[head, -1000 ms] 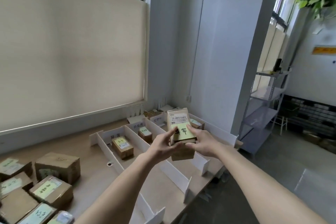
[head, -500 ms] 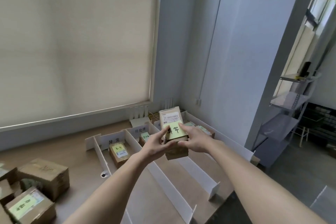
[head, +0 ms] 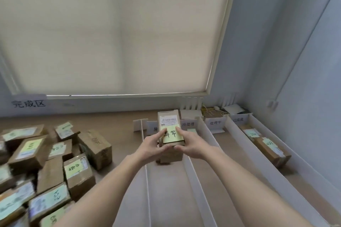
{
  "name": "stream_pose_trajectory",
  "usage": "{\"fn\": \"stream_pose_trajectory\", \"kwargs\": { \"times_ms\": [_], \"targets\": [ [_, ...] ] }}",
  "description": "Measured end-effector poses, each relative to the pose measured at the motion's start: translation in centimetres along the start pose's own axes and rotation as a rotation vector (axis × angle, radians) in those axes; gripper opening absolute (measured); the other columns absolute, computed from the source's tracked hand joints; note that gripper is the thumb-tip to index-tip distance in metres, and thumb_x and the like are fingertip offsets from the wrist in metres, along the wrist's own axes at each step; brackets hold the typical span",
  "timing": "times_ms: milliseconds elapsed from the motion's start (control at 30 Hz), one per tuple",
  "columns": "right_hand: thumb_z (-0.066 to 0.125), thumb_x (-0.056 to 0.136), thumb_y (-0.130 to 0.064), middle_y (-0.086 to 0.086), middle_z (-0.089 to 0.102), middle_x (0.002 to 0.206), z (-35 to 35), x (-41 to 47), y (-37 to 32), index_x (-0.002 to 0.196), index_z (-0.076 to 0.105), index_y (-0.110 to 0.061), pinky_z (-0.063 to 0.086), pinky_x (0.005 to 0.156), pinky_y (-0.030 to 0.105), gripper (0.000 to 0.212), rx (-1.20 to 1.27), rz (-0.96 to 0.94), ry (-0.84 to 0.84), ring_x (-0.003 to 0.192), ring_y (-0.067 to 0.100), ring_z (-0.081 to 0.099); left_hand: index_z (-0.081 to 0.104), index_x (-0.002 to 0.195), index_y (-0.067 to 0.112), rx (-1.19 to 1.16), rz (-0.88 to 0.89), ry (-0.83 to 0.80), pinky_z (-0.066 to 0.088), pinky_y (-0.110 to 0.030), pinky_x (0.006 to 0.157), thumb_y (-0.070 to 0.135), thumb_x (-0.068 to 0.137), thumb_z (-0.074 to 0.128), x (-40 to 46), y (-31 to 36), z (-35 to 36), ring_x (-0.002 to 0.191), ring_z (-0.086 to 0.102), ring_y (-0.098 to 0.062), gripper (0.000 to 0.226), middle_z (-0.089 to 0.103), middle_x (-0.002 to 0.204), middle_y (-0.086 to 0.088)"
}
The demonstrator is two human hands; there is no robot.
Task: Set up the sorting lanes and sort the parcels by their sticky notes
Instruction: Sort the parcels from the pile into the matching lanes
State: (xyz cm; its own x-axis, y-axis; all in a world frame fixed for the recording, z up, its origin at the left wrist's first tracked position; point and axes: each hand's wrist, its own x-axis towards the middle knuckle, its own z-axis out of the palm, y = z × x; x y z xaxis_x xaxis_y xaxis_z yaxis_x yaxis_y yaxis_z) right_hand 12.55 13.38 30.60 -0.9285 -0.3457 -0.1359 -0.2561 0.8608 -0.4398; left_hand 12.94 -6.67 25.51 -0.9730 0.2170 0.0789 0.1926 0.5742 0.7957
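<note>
Head view: both hands reach forward over the wooden counter and hold one brown parcel between them, above the leftmost sorting lane. The left hand grips the parcel's left side, its fingers curled round the edge and the thumb lying on the top face. The right hand grips the right side in the same way, fingers wrapped under and the thumb on top. Each grip is closed on the parcel. A yellow sticky note with black handwritten characters sits on the parcel's top face, below a white barcode label. Whether the parcel touches the lane floor I cannot tell, since the hands hide its base.

White dividers run away from the camera and separate the lanes; small white signs with printed characters stand at their far ends. Two parcels with notes lie in the far right lane. To the left, a heap of unsorted parcels, most carrying yellow notes, lies on the counter. A pale roller blind covers the window behind.
</note>
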Motion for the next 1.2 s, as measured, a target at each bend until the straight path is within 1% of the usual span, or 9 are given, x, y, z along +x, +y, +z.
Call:
{"fn": "stream_pose_trajectory", "kwargs": {
  "times_ms": [300,500,633,767,833,900,967,1033,1200],
  "targets": [
    [0.062,0.099,-0.035,0.002,0.029,0.163,7.6,7.5,9.1,0.163,0.008,-0.021,0.031,0.117,0.035,0.084,0.066,-0.09,-0.194,0.147,0.022,0.031,0.033,0.153,0.026,0.021,-0.228,0.036,0.04,-0.017,0.094,0.041,0.085,0.073,3.4,-7.0,7.9,0.118,0.054,-0.006,0.08,0.053,0.141,0.005],
    [0.058,0.099,-0.04,0.0,0.026,0.165,15.3,9.7,14.9,0.163,0.006,-0.022,0.027,0.12,0.036,0.084,0.057,-0.069,-0.307,0.148,0.022,0.029,0.031,0.153,0.027,-0.093,-0.365,-0.052,0.044,-0.025,0.103,0.04,0.082,0.075,3.7,-13.7,14.5,0.121,0.054,-0.006,0.084,0.052,0.143,0.008],
    [0.058,0.099,-0.037,-0.001,0.021,0.166,19.6,10.7,17.5,0.163,0.005,-0.02,0.023,0.122,0.035,0.084,0.09,-0.04,-0.351,0.15,0.022,0.025,0.031,0.153,0.024,-0.154,-0.415,-0.08,0.045,-0.01,0.09,0.034,0.082,0.078,4.2,-17.3,18.0,0.123,0.053,-0.009,0.085,0.049,0.143,0.008],
    [0.059,0.099,-0.035,0.0,0.019,0.167,23.5,11.1,19.6,0.163,0.004,-0.023,0.023,0.122,0.035,0.085,0.124,0.007,-0.362,0.15,0.023,0.025,0.031,0.153,0.021,-0.184,-0.425,-0.086,0.043,-0.026,0.106,0.031,0.079,0.081,4.6,-20.4,20.5,0.131,0.048,-0.012,0.089,0.045,0.148,0.005],
    [0.058,0.1,-0.033,0.0,0.017,0.167,25.0,11.5,20.3,0.163,0.002,-0.023,0.023,0.123,0.035,0.085,0.131,0.011,-0.366,0.15,0.024,0.026,0.031,0.153,0.023,-0.172,-0.432,-0.088,0.041,-0.028,0.108,0.029,0.08,0.081,4.9,-21.7,21.5,0.133,0.045,-0.01,0.089,0.042,0.15,0.006],
    [0.058,0.1,-0.031,-0.001,0.015,0.168,25.8,12.2,20.7,0.162,0.002,-0.024,0.024,0.122,0.036,0.084,0.133,0.007,-0.345,0.15,0.025,0.027,0.031,0.153,0.022,-0.175,-0.436,-0.065,0.041,-0.018,0.103,0.022,0.081,0.08,5.3,-22.7,22.2,0.131,0.045,-0.009,0.087,0.042,0.149,0.007],
    [0.057,0.101,-0.029,-0.002,0.015,0.168,26.3,13.2,20.9,0.163,0.003,-0.025,0.025,0.121,0.035,0.083,0.136,0.004,-0.316,0.149,0.025,0.027,0.033,0.152,0.021,-0.21,-0.45,-0.033,0.043,-0.007,0.091,0.013,0.082,0.078,6.0,-23.4,22.4,0.127,0.049,-0.009,0.084,0.045,0.145,0.007],
    [0.059,0.1,-0.029,-0.002,0.017,0.167,26.5,14.4,21.2,0.163,0.004,-0.025,0.025,0.121,0.034,0.083,0.137,0.002,-0.309,0.149,0.025,0.027,0.035,0.151,0.02,-0.246,-0.469,-0.011,0.044,-0.003,0.081,0.006,0.082,0.077,6.7,-24.0,22.4,0.123,0.052,-0.011,0.082,0.049,0.141,0.006],
    [0.058,0.1,-0.029,0.0,0.018,0.167,26.7,16.2,21.4,0.163,0.002,-0.023,0.028,0.12,0.036,0.084,0.111,-0.02,-0.335,0.148,0.027,0.03,0.036,0.15,0.022,-0.267,-0.475,0.004,0.044,-0.004,0.084,0.003,0.081,0.077,7.8,-25.0,22.2,0.122,0.054,-0.011,0.082,0.05,0.141,0.006]
  ]
}}
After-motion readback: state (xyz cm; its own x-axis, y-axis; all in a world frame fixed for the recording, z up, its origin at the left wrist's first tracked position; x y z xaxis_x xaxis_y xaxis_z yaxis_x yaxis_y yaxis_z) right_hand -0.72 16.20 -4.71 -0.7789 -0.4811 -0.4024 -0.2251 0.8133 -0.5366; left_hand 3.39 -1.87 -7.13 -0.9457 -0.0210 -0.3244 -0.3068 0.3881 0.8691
